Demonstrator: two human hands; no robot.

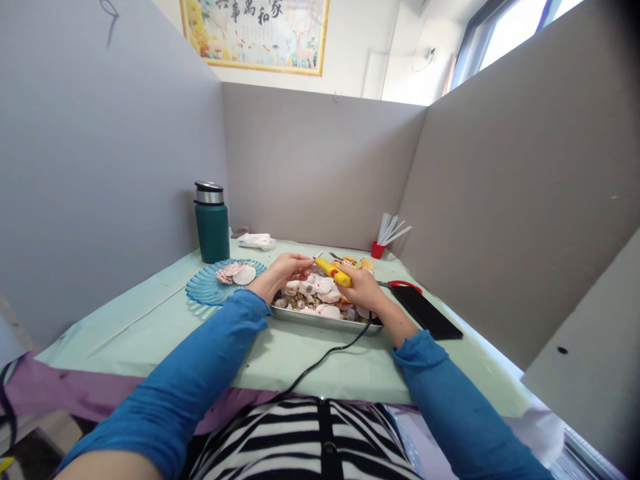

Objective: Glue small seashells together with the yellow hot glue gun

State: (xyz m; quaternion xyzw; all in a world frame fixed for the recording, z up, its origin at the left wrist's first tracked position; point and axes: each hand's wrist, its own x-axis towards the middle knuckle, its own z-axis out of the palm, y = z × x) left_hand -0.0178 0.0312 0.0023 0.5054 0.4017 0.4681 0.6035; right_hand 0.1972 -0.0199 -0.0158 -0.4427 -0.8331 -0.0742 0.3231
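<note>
A yellow tool (334, 271) is gripped in the right hand (364, 288), its tip pointed leftward toward the left hand (284, 270). A black cord (325, 357) is seen trailing from under that hand across the tabletop (165, 320). The left hand is held just beside the tool's tip, fingers curled down onto the shells (320, 288); whether a shell is pinched cannot be told. Both hands are kept over the metal tray (320, 321), in which the shells are heaped. A blue plate (203, 292) bearing a few shells is set just left of the tray, with a green flask (212, 223) behind it.
</note>
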